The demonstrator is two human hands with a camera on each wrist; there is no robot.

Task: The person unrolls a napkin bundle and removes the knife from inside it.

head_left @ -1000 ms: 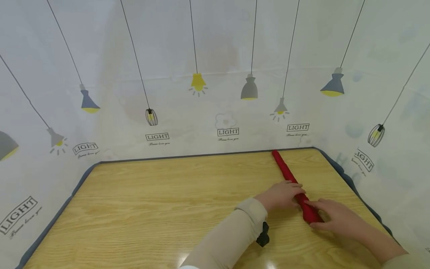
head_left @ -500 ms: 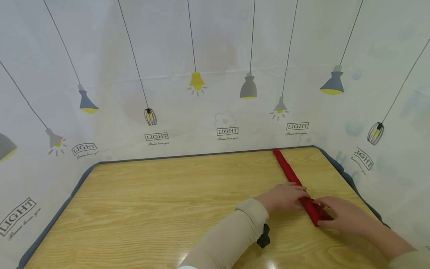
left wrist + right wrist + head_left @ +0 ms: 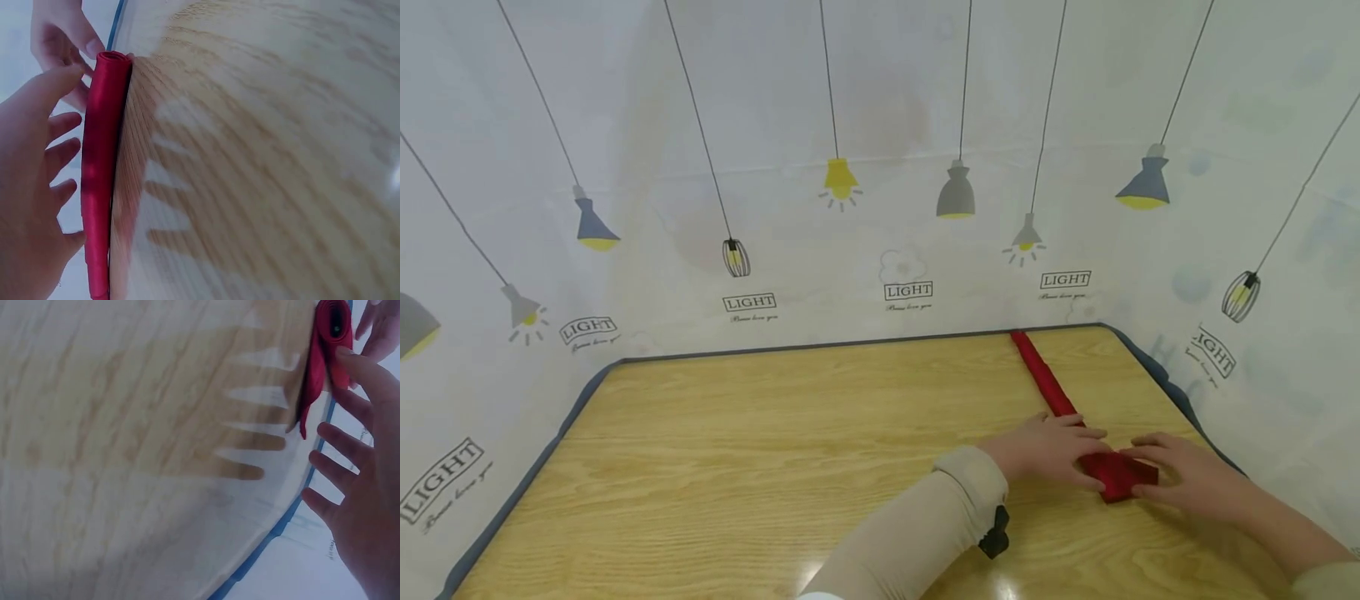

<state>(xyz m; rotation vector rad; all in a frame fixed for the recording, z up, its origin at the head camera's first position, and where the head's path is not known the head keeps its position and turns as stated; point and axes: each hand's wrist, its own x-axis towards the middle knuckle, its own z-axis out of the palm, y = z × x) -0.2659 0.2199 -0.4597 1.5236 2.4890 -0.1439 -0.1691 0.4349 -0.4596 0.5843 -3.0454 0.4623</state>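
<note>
Red cloth (image 3: 1045, 375), smooth, faintly glossy, wound into long narrow roll; near end shows spiral layers and flat flap (image 3: 1123, 481). Position: right part of table (image 3: 775, 433), far end at back edge, left of back right corner. Left hand (image 3: 1051, 450), fingers extended, spread, over roll. Right hand (image 3: 1195, 479), fingers loosely extended, at flap. Table: shiny wood grain. Surround: white sheet (image 3: 805, 258), lamp print.

Red roll (image 3: 1047, 379) ptly behind L grip (image 3: 1048, 450)
</note>
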